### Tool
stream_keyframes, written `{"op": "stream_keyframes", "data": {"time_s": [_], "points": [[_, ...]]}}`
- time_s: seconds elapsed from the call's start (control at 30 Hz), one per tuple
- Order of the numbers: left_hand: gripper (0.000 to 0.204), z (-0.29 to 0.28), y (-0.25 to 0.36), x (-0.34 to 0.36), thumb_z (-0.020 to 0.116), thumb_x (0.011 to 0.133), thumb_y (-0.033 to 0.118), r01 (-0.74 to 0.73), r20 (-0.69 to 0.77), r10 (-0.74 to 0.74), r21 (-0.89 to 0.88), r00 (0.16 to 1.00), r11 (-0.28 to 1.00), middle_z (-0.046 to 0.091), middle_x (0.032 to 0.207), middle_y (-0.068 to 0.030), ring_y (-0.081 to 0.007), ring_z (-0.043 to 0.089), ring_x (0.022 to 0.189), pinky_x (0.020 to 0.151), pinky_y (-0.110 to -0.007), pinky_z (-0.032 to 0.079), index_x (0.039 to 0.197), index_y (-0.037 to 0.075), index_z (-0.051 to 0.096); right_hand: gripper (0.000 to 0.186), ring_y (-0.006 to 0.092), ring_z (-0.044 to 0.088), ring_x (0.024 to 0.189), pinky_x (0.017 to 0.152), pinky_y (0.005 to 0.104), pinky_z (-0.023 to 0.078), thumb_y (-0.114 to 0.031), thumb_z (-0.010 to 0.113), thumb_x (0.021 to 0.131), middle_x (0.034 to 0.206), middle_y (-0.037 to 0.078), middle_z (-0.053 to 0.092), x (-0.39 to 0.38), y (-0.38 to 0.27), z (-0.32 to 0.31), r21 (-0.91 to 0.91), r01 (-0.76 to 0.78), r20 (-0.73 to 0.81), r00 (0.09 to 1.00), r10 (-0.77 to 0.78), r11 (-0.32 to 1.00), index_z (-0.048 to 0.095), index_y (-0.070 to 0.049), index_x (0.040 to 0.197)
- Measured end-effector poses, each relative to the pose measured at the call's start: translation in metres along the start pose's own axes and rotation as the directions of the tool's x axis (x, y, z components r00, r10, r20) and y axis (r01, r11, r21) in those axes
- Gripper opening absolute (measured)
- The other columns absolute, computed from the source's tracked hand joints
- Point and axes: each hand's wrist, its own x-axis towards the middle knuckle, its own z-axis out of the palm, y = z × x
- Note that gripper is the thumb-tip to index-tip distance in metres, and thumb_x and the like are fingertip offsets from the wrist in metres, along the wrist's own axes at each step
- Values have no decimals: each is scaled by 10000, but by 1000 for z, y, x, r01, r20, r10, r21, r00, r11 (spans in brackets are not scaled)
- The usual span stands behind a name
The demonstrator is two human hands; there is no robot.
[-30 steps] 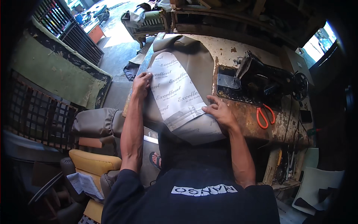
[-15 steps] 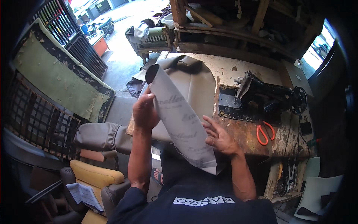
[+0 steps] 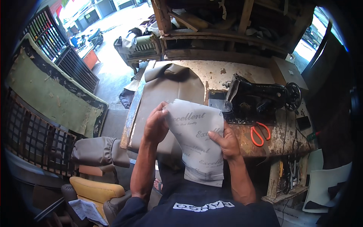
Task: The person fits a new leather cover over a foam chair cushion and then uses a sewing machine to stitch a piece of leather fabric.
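Pale grey-white, dark script printed across it: a sheet point(image 3: 196, 145), widening toward the top. Head view, taking the black sewing machine point(image 3: 261, 94) as landmark. The sheet is hanging to the left of the machine and nearer the person, its lower end showing against the dark shirt point(image 3: 177, 206). The left hand point(image 3: 156, 123) is grasping its upper left corner, fingers closing on the edge. The right hand point(image 3: 228, 143) is gripping the right edge, thumb lying over the printed face, other fingers going behind.

Left of the machine, a taupe piece of material point(image 3: 174, 85) is lying on the worn bench point(image 3: 223, 72), its far end folding over. Whether the sheet is touching it, cannot tell. Orange-handled scissors point(image 3: 260, 134) are resting just on the person's side of the machine; a dark flat object point(image 3: 303, 122) is lying to their right. Beyond the machine a wooden frame point(image 3: 219, 38) is standing. Well left of the machine, a peeling green panel point(image 3: 56, 92) is leaning, and a yellow-backed chair point(image 3: 94, 188) is standing nearer the person.
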Motion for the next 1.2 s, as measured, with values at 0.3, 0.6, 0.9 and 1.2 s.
{"op": "stream_keyframes", "data": {"time_s": [0.3,0.6,0.9,1.2], "points": [[553,37,-1,-5,753,845,99,-6,-172,62,307,983,952,621,1191,-142,-259,629,1114,994,-391,504,1317,-9,485,591,142,575,1206,1062,323,459,-79,692,976,1321,63,629,3,3,-8,7,33,34,999,-33,999,447,-31,1512],[412,35,3,0,649,949,38,-163,-251,269,374,930,913,657,1182,-96,-196,630,1104,976,-351,504,1345,25,534,669,173,561,1264,1101,344,438,-161,770,935,1369,82,621,-13,-18,-10,-179,-16,220,974,56,984,453,-1,1502],[397,-1,86,-75,583,1019,108,-563,-410,663,350,626,748,628,1309,-142,-262,626,1191,1009,-462,535,1405,43,514,408,158,645,1146,1035,316,474,-159,732,951,1257,76,720,9,-16,-29,-521,-107,309,901,305,847,651,-3,1318],[541,-41,59,-277,630,936,192,-631,-464,684,292,564,719,579,1387,-202,-323,521,1327,1170,-515,353,1400,-59,512,475,334,692,1131,984,446,537,-385,736,897,1187,168,735,165,-104,83,-831,483,547,800,245,276,684,-136,1299]]}}
